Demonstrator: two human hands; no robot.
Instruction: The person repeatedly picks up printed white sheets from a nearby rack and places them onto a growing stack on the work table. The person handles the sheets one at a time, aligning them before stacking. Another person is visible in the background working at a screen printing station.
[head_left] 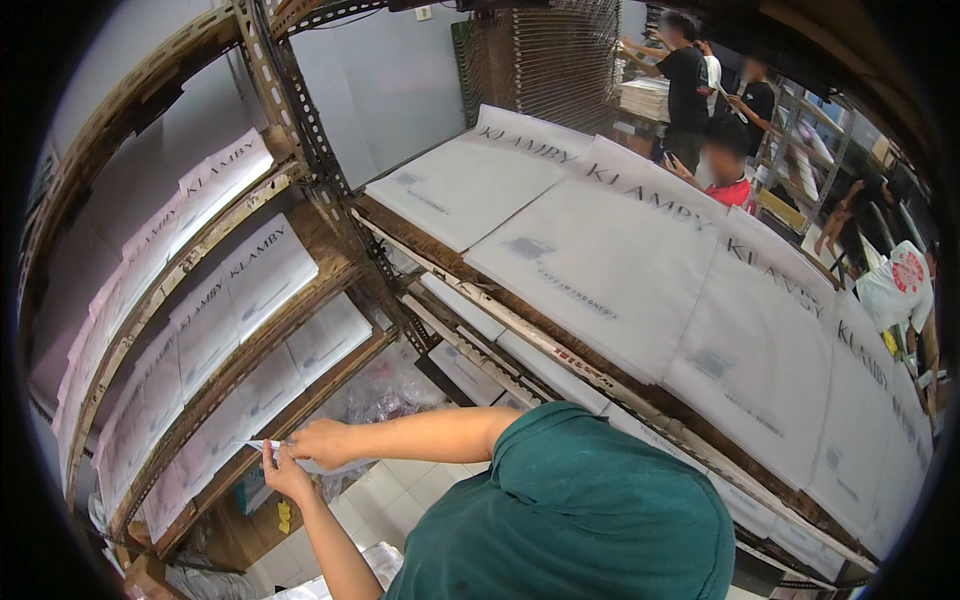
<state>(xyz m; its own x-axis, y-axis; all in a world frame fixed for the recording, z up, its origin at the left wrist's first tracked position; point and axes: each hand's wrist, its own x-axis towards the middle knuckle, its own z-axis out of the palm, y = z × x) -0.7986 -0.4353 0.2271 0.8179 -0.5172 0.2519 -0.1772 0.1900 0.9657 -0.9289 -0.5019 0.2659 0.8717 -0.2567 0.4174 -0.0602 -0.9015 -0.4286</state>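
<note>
Near the lower left of the head view, my two hands meet in front of the lower rack shelf. My left hand (pixel 284 474) is closed on a thin whitish sheet (pixel 258 444), seen almost edge-on, that could be a flat plastic bag. Right beside it, my right hand (pixel 322 443) has its fingers bent together at the same piece. Its fingertips are partly hidden, and I cannot make out exactly how they grip. The closest printed white bags (pixel 262 387) lie flat in a row on the lower shelf.
A metal-framed rack (pixel 322 262) on the left holds several rows of white printed bags. A wide wooden rack (pixel 560 350) with larger white bags (pixel 600 270) runs along the right. Crumpled clear plastic (pixel 385 388) lies below. Several people (pixel 690 85) are at the far right.
</note>
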